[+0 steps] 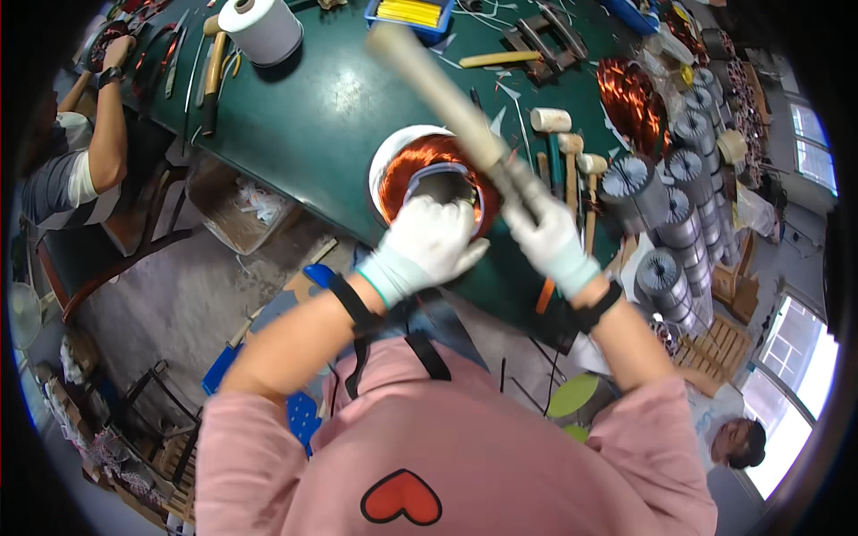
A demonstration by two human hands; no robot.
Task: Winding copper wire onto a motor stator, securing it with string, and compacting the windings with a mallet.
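A motor stator (420,170) with copper windings stands in a white ring near the table's front edge. My left hand (427,239), in a white glove, is curled over the near side of its bore. Its thumb points out to the right, and whatever the fingers may hold is hidden. My right hand (542,234), gloved too, is wrapped round the lower end of a long pale stick (438,94), blurred by motion. The stick slants up and left over the stator's right side, its far end above the table.
Several mallets (550,121) and other tools lie right of the stator. Wire coils (633,103) and stacked metal cylinders (661,268) stand farther right. A white spool (260,31) and a hammer (214,76) are far left. A co-worker (89,161) sits at the left.
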